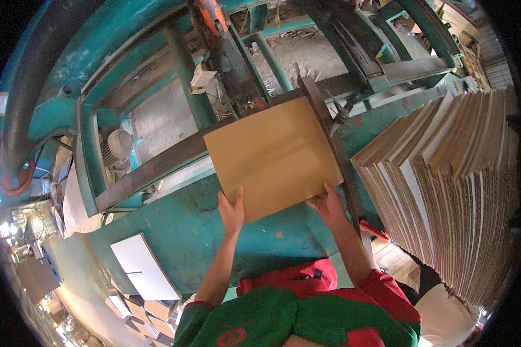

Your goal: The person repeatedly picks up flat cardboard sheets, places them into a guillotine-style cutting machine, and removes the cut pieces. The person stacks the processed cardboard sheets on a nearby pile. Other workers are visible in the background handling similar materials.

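1. Cardboard sheet (275,159) lies over the near side of a teal machine frame (185,69), the biggest thing in view
2. Teal surface (182,220) runs along this side of the frame, partly under the sheet
3. Tall stack of corrugated boards (446,191) stands to the right, apart from the sheet
4. Brown and plain, the sheet seems slightly longer from left to right than from front to back, its right end swung farther away
5. Dark metal bar (353,202) passes just beside the sheet's right edge
6. Right hand (330,205) grasps the near edge close to the right corner, thumb on top; the sheet extends forward and leftward from it
7. Left hand (232,213) meets the left edge by the near corner, thumb over the face, though I cannot tell whether it grips or only steadies; the sheet extends forward and rightward from it, and neither hand is clearly nearer
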A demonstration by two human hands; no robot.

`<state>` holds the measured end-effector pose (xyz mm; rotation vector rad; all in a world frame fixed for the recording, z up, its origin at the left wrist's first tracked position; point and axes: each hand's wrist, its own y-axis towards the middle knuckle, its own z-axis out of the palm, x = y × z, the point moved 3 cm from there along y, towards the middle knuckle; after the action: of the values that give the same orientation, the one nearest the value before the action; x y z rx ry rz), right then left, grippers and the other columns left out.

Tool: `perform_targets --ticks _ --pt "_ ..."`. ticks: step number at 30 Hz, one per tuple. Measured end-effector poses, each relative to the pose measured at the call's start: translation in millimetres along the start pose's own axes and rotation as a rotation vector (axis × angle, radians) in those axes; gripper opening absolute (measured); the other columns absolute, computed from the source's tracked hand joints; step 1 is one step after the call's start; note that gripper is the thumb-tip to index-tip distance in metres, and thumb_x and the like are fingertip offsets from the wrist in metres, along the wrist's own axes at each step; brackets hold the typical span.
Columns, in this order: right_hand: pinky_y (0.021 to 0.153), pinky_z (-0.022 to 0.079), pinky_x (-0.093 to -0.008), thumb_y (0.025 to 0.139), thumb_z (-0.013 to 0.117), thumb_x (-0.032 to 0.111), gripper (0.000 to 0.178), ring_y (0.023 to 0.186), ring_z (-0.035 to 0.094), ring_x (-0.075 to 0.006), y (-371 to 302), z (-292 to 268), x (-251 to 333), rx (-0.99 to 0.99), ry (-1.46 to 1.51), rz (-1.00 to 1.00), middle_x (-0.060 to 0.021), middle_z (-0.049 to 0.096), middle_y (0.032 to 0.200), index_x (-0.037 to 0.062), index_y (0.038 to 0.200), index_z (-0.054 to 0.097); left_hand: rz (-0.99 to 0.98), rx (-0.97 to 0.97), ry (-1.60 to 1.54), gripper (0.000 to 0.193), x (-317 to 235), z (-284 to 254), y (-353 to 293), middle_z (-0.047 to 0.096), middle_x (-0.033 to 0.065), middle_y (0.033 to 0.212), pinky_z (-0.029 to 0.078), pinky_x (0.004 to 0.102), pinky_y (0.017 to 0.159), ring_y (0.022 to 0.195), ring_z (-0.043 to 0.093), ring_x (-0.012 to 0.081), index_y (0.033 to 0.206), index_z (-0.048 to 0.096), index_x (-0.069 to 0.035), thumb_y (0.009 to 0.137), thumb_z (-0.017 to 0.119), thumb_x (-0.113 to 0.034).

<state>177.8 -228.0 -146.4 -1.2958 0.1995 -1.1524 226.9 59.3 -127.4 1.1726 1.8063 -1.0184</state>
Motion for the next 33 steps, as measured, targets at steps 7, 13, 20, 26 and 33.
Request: perform_targets --ticks 7,13,20,26,33 --pt "0.073 0.059 -0.0505 0.099 0.04 0.042 0.048 0.094 0.068 -0.0346 67.3 98.8 67.0 0.12 -0.32 0.089 -0.0171 0.062 0.11 0.0012 0.124 0.047 -0.007 -0.072 0.202 0.065 -24.2 1.2 128.6 0.061 0.0304 0.113 0.044 0.0438 0.093 0.109 0.058 0.0428 0.12 0.05 0.009 0.09 0.062 -0.048" --pt "0.067 0.06 -0.0431 0.098 0.041 0.047 0.05 0.083 0.069 -0.033 119.8 145.4 76.7 0.133 -0.375 0.087 -0.0201 0.063 0.102 0.0021 0.121 0.046 0.013 -0.066 0.166 0.075 -12.9 12.7 202.7 0.06 0.0327 0.112 0.045 0.0457 0.093 0.108 0.059 0.044 0.117 0.051 0.012 0.086 0.062 -0.056" --pt "0.046 0.051 -0.0302 0.098 0.042 0.049 0.044 0.058 0.062 -0.0195 140.8 125.5 60.2 0.012 -0.459 -0.051 -0.0078 0.063 0.085 0.0086 0.114 0.051 -0.011 -0.116 0.301 0.067 -5.1 15.4 195.5 0.063 0.0328 0.102 0.048 0.0509 0.087 0.101 0.061 0.0466 0.11 0.053 0.009 0.085 0.063 -0.052" --pt "0.041 0.035 -0.0259 0.096 0.051 0.046 0.031 0.053 0.048 -0.0135 84.6 82.4 51.6 -0.06 -0.35 -0.311 0.0005 0.054 0.071 0.0156 0.091 0.055 0.012 -0.106 0.188 0.071 -17.8 -0.1 115.4 0.063 0.0316 0.102 0.049 0.0543 0.082 0.097 0.062 0.0467 0.115 0.048 0.008 0.087 0.058 -0.057" --pt "0.052 0.046 -0.0306 0.095 0.05 0.049 0.043 0.057 0.056 -0.0209 -56.6 -47.5 -87.4 0.203 -0.424 0.009 -0.0089 0.059 0.067 0.0063 0.094 0.056 -0.111 -0.149 -0.151 0.059 -3.4 -152.6 -95.9 0.066 0.0214 0.103 0.051 0.0441 0.08 0.094 0.065 0.0301 0.112 0.057 -0.001 0.086 0.064 -0.054"
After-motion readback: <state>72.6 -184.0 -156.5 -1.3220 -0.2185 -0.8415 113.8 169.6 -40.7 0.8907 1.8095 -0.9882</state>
